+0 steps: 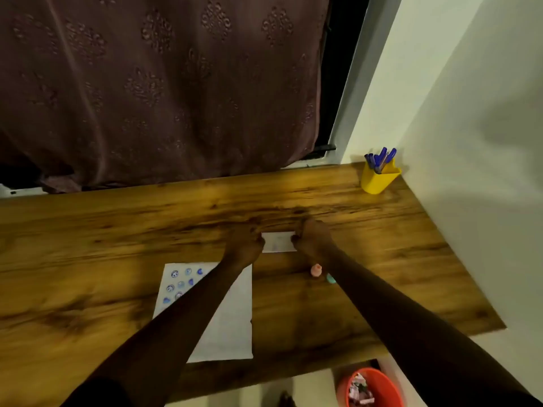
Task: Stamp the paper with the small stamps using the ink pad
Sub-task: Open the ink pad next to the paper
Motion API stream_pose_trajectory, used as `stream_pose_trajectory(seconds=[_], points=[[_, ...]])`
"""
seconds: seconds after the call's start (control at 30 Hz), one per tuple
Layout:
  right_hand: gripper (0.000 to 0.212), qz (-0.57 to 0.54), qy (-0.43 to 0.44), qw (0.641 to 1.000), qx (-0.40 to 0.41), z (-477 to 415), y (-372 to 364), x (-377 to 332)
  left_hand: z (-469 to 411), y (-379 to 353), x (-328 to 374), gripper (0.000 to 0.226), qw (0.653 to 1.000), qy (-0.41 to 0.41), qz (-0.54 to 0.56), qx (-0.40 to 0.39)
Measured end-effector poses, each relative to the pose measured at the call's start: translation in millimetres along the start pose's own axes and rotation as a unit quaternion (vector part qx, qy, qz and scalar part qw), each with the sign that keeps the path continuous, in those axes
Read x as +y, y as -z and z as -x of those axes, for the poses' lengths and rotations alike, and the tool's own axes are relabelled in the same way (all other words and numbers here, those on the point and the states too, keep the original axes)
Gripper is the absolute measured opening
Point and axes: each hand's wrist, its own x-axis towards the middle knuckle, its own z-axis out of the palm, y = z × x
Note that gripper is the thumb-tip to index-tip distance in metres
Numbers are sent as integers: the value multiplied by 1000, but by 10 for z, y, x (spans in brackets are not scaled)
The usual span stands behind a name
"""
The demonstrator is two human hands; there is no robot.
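Observation:
A white ink pad case [278,241] lies on the wooden table [117,230], past the paper. My left hand [246,245] grips its left end and my right hand [313,237] grips its right end. The white paper [232,318] lies nearer to me, with several blue stamp marks in its upper left corner; my left forearm crosses over it. A small pink stamp [316,270] stands upright to the right of the paper. A small green stamp [331,278] shows beside it, partly hidden by my right forearm.
A yellow cup [379,179] holding several blue pens stands at the table's far right corner by the white wall. A brown patterned curtain [161,83] hangs behind the table. An orange bin [370,387] sits on the floor below the table's near right edge.

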Motion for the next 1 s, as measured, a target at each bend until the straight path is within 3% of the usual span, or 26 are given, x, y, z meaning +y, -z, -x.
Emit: stream_pose_trajectory(seconds=[0.07, 0.17, 0.37, 0.6, 0.73, 0.83, 0.93, 1.0], points=[[36, 7, -12, 1000, -8, -11, 13, 3, -12, -32, -4, 5, 999, 37, 19, -11], [33, 2, -20, 1000, -13, -41, 11, 24, -42, -82, -8, 27, 997, 68, 39, -10], [31, -27, -33, 999, -24, -98, -63, 45, -88, -122, -15, 7, 994, 84, 62, -13], [32, -55, -46, 997, -15, -67, -97, 16, -50, -150, 5, 22, 981, 137, 140, -8], [30, -76, -25, 997, 1, -28, -66, -93, -43, -93, -59, 43, 974, 165, 153, -13], [41, -104, -8, 994, 11, 37, -47, -293, 18, 128, -81, 24, 974, 139, 176, 37], [43, -112, 11, 994, 6, 107, -74, -576, 135, 443, -103, 50, 972, 105, 196, 81], [43, -119, 36, 992, 5, 174, -126, -776, 249, 641, -173, 51, 968, 98, 212, 92]])
